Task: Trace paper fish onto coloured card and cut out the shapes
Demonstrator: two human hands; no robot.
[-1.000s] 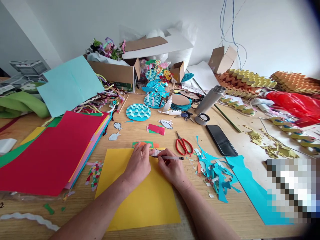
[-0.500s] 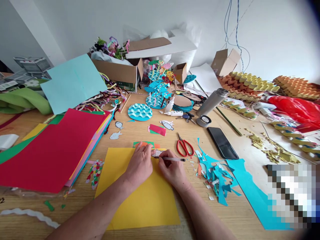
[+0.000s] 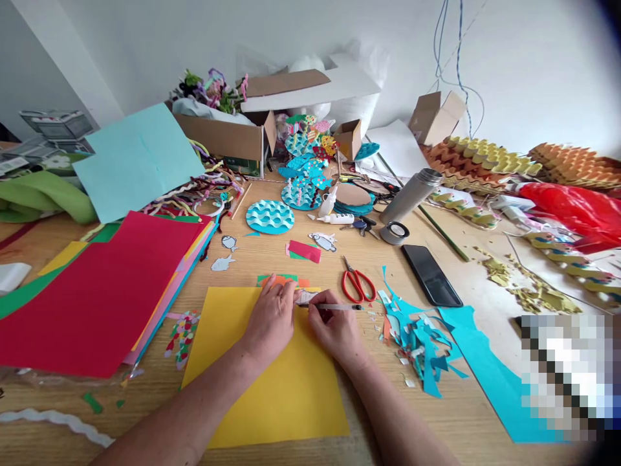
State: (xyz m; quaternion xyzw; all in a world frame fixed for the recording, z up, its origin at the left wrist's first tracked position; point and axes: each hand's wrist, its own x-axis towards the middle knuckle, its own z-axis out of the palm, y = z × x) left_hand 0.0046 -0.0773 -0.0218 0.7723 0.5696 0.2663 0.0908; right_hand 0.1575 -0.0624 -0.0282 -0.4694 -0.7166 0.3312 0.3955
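A sheet of yellow paper (image 3: pixel 276 401) lies flat on the table under both my hands. Near its top edge is a small white paper fish cutout (image 3: pixel 306 296), partly covered by my fingers. My left hand (image 3: pixel 272 314) rests flat beside the cutout, fingers stretched forward and thumb at its edge. In my right hand (image 3: pixel 337 327) is a dark, slim pen (image 3: pixel 345 307), pinched with its tip at the cutout's lower edge. Green and orange paper strips (image 3: pixel 303 283) show just past the yellow sheet.
Red-handled scissors (image 3: pixel 358 286), blue paper scraps (image 3: pixel 427 356) and a phone (image 3: pixel 431 275) lie to the right. At left is a stack of coloured paper (image 3: pixel 107 291). Ahead are fish cutouts (image 3: pixel 223 263), glue bottles (image 3: pixel 337 219) and a steel flask (image 3: pixel 412 195).
The camera view has shifted very slightly. My left hand stays in place, and the pen in my right hand has barely moved.
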